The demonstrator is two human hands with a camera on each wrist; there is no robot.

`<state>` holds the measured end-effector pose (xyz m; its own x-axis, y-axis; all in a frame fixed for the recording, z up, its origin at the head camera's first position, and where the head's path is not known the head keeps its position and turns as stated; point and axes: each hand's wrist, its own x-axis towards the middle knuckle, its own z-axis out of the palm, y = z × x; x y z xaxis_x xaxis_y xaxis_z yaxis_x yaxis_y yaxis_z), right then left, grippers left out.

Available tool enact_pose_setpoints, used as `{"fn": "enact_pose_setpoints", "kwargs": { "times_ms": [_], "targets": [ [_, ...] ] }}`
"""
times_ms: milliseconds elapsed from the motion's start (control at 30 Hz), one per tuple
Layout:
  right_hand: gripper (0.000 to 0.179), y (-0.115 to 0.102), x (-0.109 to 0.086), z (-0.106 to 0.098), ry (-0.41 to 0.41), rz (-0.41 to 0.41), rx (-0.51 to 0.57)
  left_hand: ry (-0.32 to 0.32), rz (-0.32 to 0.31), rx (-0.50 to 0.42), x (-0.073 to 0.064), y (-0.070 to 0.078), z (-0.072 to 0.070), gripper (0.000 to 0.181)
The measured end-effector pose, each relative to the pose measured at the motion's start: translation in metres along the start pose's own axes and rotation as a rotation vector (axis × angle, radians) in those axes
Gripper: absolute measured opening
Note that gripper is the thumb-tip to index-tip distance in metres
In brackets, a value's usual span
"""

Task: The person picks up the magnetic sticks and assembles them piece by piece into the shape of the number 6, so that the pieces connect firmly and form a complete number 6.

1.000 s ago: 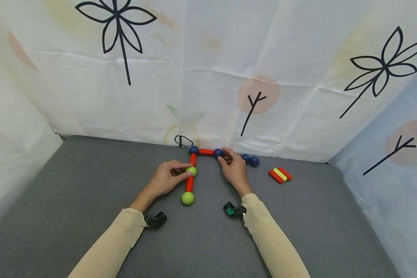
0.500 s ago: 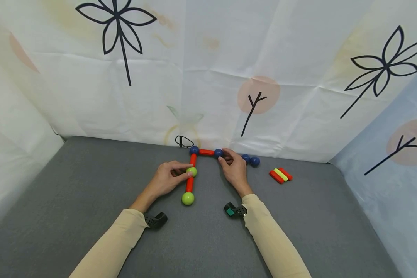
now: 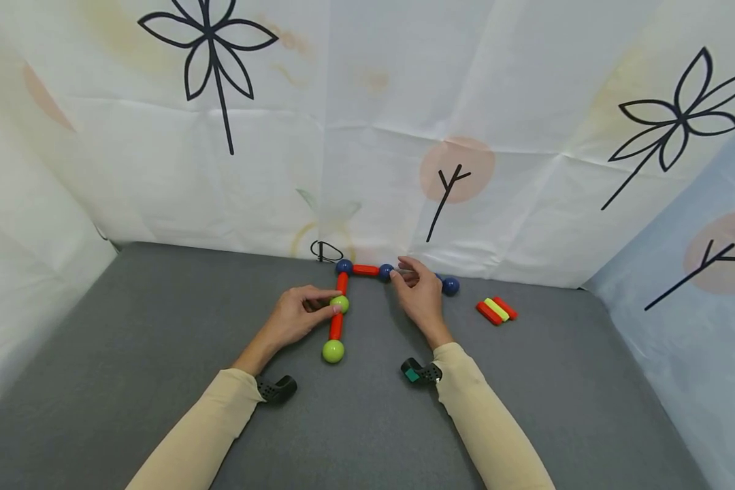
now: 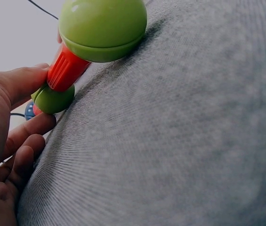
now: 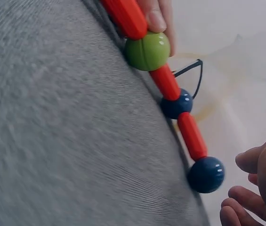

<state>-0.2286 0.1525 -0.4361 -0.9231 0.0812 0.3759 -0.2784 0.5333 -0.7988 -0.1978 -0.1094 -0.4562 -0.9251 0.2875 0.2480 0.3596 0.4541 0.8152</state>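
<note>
Red rods join green and blue balls into a bent chain on the grey table. My left hand point(image 3: 292, 315) pinches the middle green ball point(image 5: 148, 51) between thumb and fingers. From it one red rod point(image 3: 335, 327) runs toward me to another green ball point(image 4: 102, 28). A second red rod point(image 5: 165, 82) leads away to the corner blue ball point(image 3: 344, 267). There the chain turns right along a red rod point(image 5: 192, 135) to the end blue ball point(image 5: 206, 174). My right hand point(image 3: 421, 296) is just right of that ball, fingers loosely bent, with a gap between in the right wrist view.
Beyond my right hand lies a loose blue ball point(image 3: 450, 286), with another partly hidden behind the hand. Two red rods point(image 3: 489, 313) and a yellow one point(image 3: 497, 309) lie side by side farther right. A white patterned cloth point(image 3: 373, 170) hangs along the table's far edge.
My right hand has let go of the end blue ball and shifted slightly right, now covering more of a loose blue ball. The left hand keeps its hold on the green ball.
</note>
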Motion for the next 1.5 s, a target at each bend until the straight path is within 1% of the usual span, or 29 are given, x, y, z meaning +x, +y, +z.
{"fn": "enact_pose_setpoints", "kwargs": {
  "times_ms": [100,233,367,467,600,767,833,967,1100,1300,1500],
  "targets": [
    [0.035,-0.002,0.003,-0.008,0.01,0.005,0.02,-0.001,-0.004,-0.001,-0.001,0.0,0.0,0.029],
    [0.034,-0.003,0.005,-0.023,0.019,0.004,0.017,0.0,-0.004,-0.004,-0.001,0.0,-0.001,0.029],
    [0.034,0.001,0.004,-0.043,0.021,-0.008,0.017,-0.001,-0.008,-0.007,-0.001,0.001,-0.001,0.029],
    [0.035,0.008,0.001,-0.06,0.031,-0.025,0.003,-0.006,-0.01,-0.004,-0.001,0.001,-0.001,0.03],
    [0.034,0.023,-0.004,-0.086,0.074,-0.056,-0.039,-0.012,-0.008,0.001,-0.001,0.002,-0.001,0.03],
    [0.031,0.051,-0.012,-0.124,0.143,-0.081,-0.104,-0.016,-0.007,0.006,0.0,0.003,0.0,0.03],
    [0.031,0.062,-0.016,-0.139,0.155,-0.067,-0.128,-0.017,-0.008,0.006,0.0,0.003,0.001,0.03],
    [0.031,0.076,-0.024,-0.162,0.157,0.005,-0.181,-0.015,-0.003,0.0,0.0,0.002,0.0,0.029],
    [0.031,0.085,-0.032,-0.173,0.126,0.058,-0.198,-0.01,-0.001,-0.004,0.0,0.002,0.0,0.029],
    [0.032,0.095,-0.038,-0.18,0.078,0.071,-0.156,-0.012,0.0,-0.012,-0.001,0.002,-0.001,0.029],
    [0.033,0.099,-0.039,-0.182,0.059,0.099,-0.17,-0.014,0.0,-0.019,-0.001,0.002,-0.002,0.029]
  ]
}}
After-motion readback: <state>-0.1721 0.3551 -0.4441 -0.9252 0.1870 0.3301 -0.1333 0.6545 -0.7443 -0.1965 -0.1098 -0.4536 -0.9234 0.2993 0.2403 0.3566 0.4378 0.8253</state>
